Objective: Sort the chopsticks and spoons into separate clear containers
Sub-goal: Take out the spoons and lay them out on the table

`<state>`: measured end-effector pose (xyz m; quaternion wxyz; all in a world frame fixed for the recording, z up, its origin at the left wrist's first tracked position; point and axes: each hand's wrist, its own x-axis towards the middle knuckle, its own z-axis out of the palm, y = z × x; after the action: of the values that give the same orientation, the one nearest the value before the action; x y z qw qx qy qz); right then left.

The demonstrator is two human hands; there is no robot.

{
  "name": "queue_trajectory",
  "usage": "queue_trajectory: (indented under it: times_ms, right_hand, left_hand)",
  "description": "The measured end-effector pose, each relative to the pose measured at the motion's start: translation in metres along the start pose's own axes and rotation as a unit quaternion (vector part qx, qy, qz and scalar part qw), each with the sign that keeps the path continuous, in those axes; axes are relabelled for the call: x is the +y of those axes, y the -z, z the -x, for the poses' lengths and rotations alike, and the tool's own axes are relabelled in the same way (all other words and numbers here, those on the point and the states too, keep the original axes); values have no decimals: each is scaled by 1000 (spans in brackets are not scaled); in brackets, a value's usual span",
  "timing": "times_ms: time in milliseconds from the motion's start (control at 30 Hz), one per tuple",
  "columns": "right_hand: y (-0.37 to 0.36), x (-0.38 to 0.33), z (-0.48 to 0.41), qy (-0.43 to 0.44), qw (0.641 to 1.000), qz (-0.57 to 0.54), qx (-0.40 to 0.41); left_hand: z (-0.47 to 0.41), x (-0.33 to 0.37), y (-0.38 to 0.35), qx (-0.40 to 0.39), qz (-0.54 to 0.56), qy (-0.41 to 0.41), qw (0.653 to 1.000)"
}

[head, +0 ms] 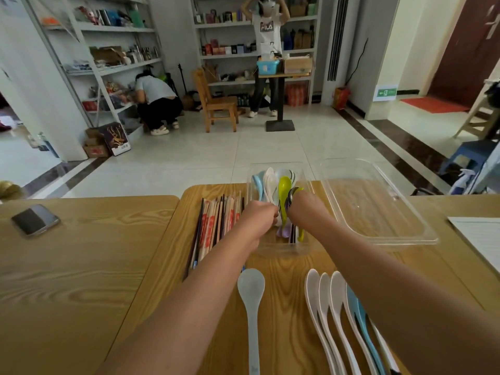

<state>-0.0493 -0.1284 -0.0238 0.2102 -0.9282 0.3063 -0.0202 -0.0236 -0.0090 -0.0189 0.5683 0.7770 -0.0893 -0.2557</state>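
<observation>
Plastic spoons in white, blue, green and purple stand bunched in a narrow container of clear plastic, where both hands meet. The left hand curls its fingers on the spoon handles. The right hand hides its fingers among the spoons, so its grip cannot be told. Chopsticks lie in a row just left of the left fingers. A wide container sits right of the right fingers. Loose spoons lie nearer than both hands on the table, with a phone far left.
</observation>
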Motion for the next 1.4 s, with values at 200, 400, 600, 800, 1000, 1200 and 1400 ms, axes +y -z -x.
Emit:
queue_trajectory:
  times_ms: [200, 400, 600, 800, 1000, 1200, 1400]
  right_hand:
    - [26, 9, 29, 6, 990, -135, 42]
    - [48, 54, 127, 2, 960, -268, 85]
    - [38, 119, 223, -69, 944, -291, 138]
    - [8, 159, 253, -117, 959, -215, 140]
    - [-8, 154, 253, -134, 975, -142, 108]
    - [-19, 156, 242, -129, 973, -176, 67]
    - [-14, 164, 238, -101, 968, -224, 50]
  left_hand:
    - [23, 3, 6, -7, 75, -32, 997]
    - [102, -24, 4, -22, 221, -21, 975]
    - [159, -73, -19, 10, 160, 0, 987]
    - [190, -88, -50, -31, 85, 16, 996]
    - [197, -88, -59, -42, 56, 30, 997]
    - [201, -82, -55, -46, 70, 23, 996]
    - [192, -73, -34, -47, 74, 4, 996]
